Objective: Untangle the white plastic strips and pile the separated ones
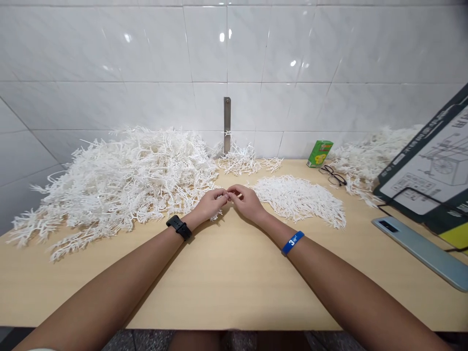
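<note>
As your hands meet over mid-table, left grip and right grip press together at fingertips, pinching small white strand between them. Strand sits right at both grips, neither clearly nearer; fingers hide most of it, long axis can't be made out. Big heap of branched white strands just beside your left grip; flatter white patch just beside right, on bare wooden table.

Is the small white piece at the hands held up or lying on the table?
Held, it seems: the white strand is pinched between the left hand and the right hand, above the wooden table.
</note>
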Tool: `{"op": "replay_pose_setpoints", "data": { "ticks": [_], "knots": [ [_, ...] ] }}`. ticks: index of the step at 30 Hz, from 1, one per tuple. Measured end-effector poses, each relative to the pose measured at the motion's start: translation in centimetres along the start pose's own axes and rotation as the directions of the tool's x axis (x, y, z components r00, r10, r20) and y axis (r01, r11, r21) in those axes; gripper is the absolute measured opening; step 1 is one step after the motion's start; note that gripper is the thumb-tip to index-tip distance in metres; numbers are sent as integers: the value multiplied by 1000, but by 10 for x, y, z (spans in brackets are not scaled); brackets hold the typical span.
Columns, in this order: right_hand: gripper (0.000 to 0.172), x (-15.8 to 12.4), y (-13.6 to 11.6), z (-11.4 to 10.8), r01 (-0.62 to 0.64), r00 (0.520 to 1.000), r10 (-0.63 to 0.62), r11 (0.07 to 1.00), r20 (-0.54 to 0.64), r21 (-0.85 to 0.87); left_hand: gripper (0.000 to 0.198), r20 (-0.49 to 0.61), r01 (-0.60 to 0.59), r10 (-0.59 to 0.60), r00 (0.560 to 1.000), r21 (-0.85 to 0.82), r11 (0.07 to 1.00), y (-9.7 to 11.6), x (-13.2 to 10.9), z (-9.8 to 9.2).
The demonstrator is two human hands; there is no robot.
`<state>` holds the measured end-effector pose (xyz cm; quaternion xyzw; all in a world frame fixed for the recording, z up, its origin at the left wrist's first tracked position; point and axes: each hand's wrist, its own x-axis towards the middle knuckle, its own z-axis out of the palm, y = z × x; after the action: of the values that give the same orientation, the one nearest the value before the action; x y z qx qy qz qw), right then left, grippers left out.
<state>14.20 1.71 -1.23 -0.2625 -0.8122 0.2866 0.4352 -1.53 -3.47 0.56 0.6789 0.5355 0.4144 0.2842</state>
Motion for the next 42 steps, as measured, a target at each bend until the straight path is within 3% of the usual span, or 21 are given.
{"op": "replay_pose_setpoints", "data": {
  "ticks": [8,18,26,30,34,42],
  "knots": [
    [14,1,2,-1,-38,999,39,999,-20,14,27,-67,57,-52,996,81,995,5,-1,1],
    [15,1,1,-1,-45,998,46,998,-31,45,37,-56,78,-78,995,6,997,5,-1,0],
    [17,2,4,-1,-1,998,-1,1000,-62,-26,38,-38,88,-90,995,-44,995,3,1,1],
    [18,1,1,-2,-55,997,55,998,-45,-8,38,-44,97,-100,994,-66,993,3,1,1],
    [20,1,-2,-3,-117,992,117,993,-50,3,41,-40,67,-69,997,-53,996,3,1,0],
    [17,2,4,-2,-73,993,70,997,-92,-31,41,7,24,-24,1000,20,1000,-2,1,0]
  ]
}}
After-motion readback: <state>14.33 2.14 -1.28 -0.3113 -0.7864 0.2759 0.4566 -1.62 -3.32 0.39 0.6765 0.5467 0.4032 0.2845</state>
